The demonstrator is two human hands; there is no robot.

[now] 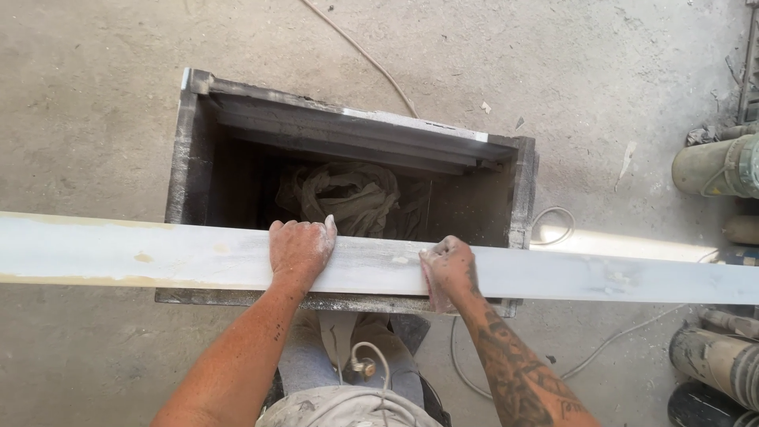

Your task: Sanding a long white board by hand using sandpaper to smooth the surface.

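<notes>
— How is the long white plank [158, 257] lying?
— It is running left to right across the dark open box [194, 158], right under both hands.
— And the hands?
— The left hand [300, 247] is lying flat, fingers curling over the far edge; the right hand [447, 265] is pressing a pinkish sanding pad [431, 285], fist closed

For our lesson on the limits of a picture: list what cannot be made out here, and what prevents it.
- Long white board: both ends cut off by the frame edges.
- Dark box: its bottom lost in shadow under crumpled cloth.
- Right hand: the pinkish pad beneath it is mostly covered.
- Left hand: palm hidden, pressed flat on the board.
</notes>
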